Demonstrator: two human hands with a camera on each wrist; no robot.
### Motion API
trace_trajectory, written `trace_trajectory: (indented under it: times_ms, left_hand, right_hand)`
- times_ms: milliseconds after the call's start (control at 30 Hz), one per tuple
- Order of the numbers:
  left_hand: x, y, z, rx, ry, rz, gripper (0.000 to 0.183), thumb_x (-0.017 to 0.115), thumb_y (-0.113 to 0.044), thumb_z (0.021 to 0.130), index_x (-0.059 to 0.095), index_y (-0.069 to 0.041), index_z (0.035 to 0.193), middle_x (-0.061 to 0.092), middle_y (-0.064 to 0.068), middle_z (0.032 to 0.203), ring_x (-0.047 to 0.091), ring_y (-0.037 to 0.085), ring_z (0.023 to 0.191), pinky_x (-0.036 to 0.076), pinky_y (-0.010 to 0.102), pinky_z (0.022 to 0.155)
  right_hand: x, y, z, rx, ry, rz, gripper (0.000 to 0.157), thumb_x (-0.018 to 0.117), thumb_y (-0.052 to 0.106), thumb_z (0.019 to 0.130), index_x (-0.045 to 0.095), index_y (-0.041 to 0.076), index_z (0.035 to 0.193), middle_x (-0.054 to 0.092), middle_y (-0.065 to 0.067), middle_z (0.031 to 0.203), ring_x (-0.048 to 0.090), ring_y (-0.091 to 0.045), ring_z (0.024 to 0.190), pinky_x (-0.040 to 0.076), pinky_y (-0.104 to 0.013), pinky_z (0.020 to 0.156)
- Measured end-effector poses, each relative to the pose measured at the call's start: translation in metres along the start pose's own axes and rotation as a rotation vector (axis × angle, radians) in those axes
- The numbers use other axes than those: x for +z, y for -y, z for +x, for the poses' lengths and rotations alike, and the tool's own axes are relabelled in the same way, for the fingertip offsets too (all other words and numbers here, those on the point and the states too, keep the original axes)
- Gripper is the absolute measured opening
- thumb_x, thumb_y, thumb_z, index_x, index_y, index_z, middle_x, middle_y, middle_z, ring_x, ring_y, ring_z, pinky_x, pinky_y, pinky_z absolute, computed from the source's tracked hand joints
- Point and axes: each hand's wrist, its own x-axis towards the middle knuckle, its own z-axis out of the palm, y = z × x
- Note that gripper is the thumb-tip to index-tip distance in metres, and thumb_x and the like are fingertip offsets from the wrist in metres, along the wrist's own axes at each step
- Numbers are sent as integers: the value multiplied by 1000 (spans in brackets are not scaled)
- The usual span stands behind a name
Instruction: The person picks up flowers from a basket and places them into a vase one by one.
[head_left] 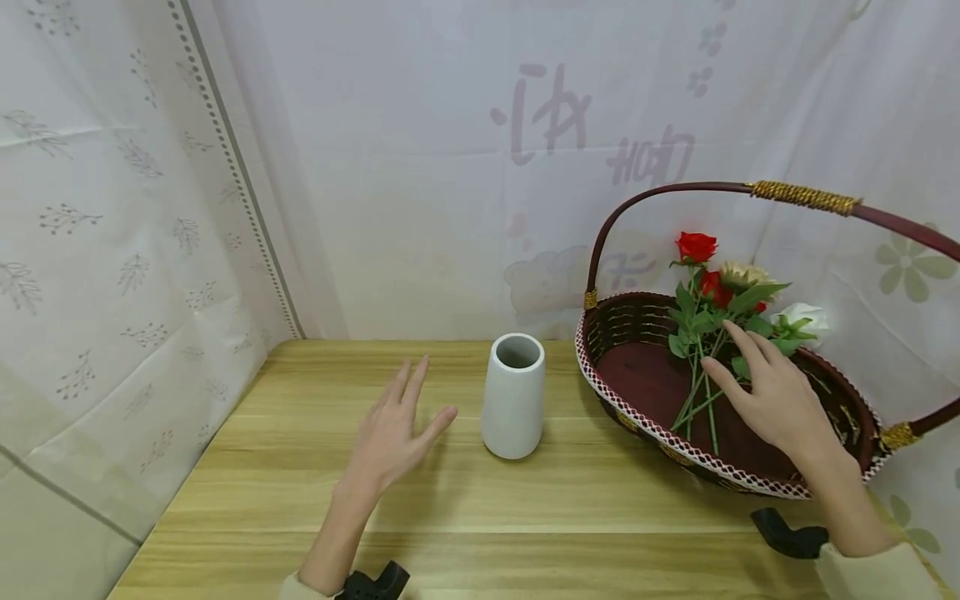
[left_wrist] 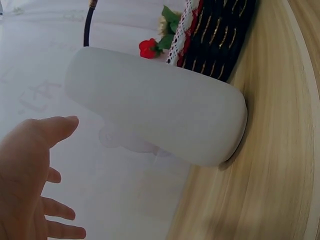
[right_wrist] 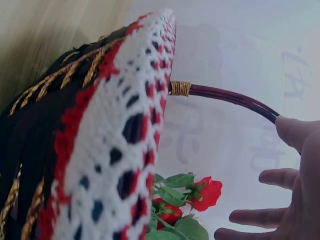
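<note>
A tall white vase stands upright on the wooden table, its round mouth facing up. To its left my left hand hovers with fingers spread, holding nothing; in the left wrist view the vase fills the middle, apart from the thumb. My right hand reaches over the dark woven basket, fingers extended above the flower stems. Inside lie artificial flowers: a red rose, a second red one, a cream bloom and a white rose.
The basket's arched handle rises over the flowers, with gold wrapping at its top. White and red lace trims the rim. Printed white curtains hang behind the table and along its left side.
</note>
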Motion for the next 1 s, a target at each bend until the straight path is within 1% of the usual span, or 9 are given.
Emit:
trace_trajectory:
  times_ms: [267, 400, 567, 700, 867, 1000]
  left_hand:
    - [3, -3, 2, -10, 21, -43, 85, 52, -62, 98, 16, -22, 163, 21, 17, 165, 35, 47, 141, 35, 69, 104]
    - [3, -5, 2, -12, 25, -74, 86, 53, -63, 98, 15, -22, 163, 20, 16, 165, 36, 48, 140, 35, 69, 103]
    - [5, -6, 3, -6, 28, -113, 86, 53, -63, 98, 15, -22, 163, 20, 15, 165, 34, 46, 142, 34, 69, 104]
    - [7, -6, 5, -2, 26, -142, 86, 54, -62, 98, 14, -22, 163, 21, 13, 165, 31, 42, 145, 32, 67, 107]
    - [10, -6, 5, -12, 40, -172, 88, 54, -62, 98, 14, -20, 163, 21, 12, 166, 29, 38, 147, 31, 64, 110]
    - [13, -5, 6, -24, 47, -191, 89, 54, -63, 97, 13, -20, 163, 21, 10, 166, 28, 37, 147, 30, 65, 110]
  right_hand:
    - [-4, -10, 0, 28, -6, 29, 71, 46, 44, 107, 16, 12, 163, 27, -42, 150, 31, -68, 125, 25, -82, 89]
    - [-7, -15, 1, 55, -14, 53, 70, 43, 44, 108, 16, 9, 162, 25, -43, 150, 28, -68, 127, 24, -81, 90]
    - [-8, -22, 1, 78, -26, 69, 69, 40, 43, 109, 17, 6, 161, 25, -45, 149, 28, -68, 127, 24, -81, 90]
    - [-7, -26, 2, 86, -54, 64, 68, 39, 42, 109, 20, 1, 159, 30, -45, 145, 31, -66, 126, 26, -79, 90]
    - [-5, -29, 1, 90, -92, 62, 68, 41, 42, 109, 28, -7, 154, 42, -43, 135, 40, -62, 119, 32, -74, 88]
    - [-4, -32, 2, 106, -106, 76, 66, 43, 40, 108, 31, -8, 152, 47, -42, 131, 46, -59, 114, 35, -71, 86]
